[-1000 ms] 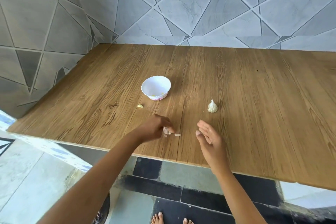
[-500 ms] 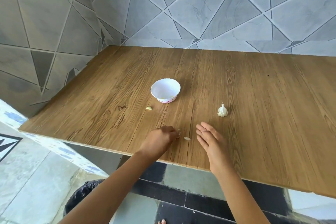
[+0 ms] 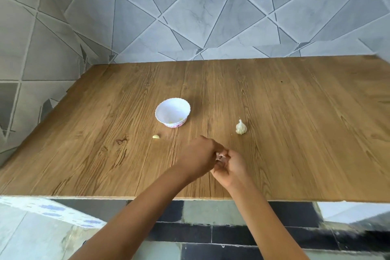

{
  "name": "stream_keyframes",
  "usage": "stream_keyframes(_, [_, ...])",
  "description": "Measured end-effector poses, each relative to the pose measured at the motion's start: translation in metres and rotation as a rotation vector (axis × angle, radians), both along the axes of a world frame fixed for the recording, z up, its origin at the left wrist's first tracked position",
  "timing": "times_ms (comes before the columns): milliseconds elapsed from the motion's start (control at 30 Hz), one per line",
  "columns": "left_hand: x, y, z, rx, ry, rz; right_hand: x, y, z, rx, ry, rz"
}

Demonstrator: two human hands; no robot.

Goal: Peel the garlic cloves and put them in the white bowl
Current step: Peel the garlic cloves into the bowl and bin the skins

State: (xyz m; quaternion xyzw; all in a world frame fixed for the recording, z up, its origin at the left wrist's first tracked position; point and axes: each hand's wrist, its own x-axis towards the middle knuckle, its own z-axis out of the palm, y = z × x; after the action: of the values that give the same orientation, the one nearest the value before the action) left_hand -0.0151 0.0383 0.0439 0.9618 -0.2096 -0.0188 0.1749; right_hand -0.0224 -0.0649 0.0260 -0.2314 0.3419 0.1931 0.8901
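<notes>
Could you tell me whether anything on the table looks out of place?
A seemingly peeled clove lies on the table, near the white bowl but outside it; peeled cloves belong inside. Nothing else stands out.

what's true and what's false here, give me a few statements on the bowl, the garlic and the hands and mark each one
1. The white bowl stands upright on the wooden table. True.
2. The garlic bulb lies inside the white bowl. False: it sits on the wooden table, to the right of the bowl and apart from it.
3. The left hand and the right hand meet over the table, both pinching a small garlic clove. True.
4. The loose clove leans against the white bowl. False: it lies alone on the wooden table, apart from the bowl, on its near left side.
</notes>
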Motion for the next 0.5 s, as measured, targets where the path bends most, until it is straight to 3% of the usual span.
stream_keyframes(267, [-0.001,-0.010,0.012,0.184,-0.116,0.039,0.002,0.000,0.002,-0.036,0.004,-0.040])
stream_keyframes(500, [0.001,-0.005,0.013,0.088,-0.075,0.055,0.004,0.002,0.001,-0.002,-0.002,-0.062])
